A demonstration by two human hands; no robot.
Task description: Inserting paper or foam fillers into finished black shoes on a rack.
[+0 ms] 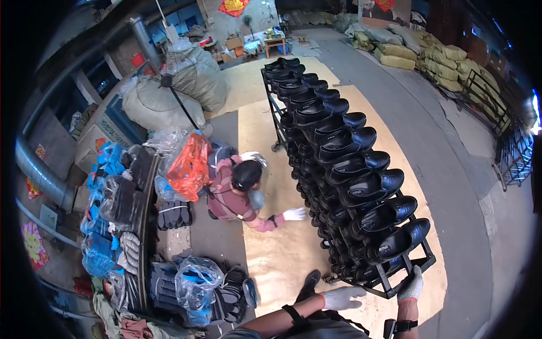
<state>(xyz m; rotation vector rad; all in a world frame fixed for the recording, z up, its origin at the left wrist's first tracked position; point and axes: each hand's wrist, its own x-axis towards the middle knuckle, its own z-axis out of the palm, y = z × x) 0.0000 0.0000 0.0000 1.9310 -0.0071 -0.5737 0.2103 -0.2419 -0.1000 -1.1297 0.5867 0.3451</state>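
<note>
A tall black metal rack [386, 282] stands before me, its tiers filled with black leather shoes [389, 240]. My right hand [411, 287], in a white knit glove, is closed round the frame at the rack's near lower corner. My left hand [343, 298], gloved the same way, is held just left of that end with its fingers stretched out and nothing in it. Shoes lower on the rack are crowded together and partly hidden.
Left of the rack a co-worker [234, 189] crouches, one white-gloved hand [294, 214] reaching toward it. Bundled dark soles [169, 282] and plastic bags [197, 277] lie at left. Large sacks [161, 104] stand farther back. Pale sheeting [271, 248] covers the floor under the rack.
</note>
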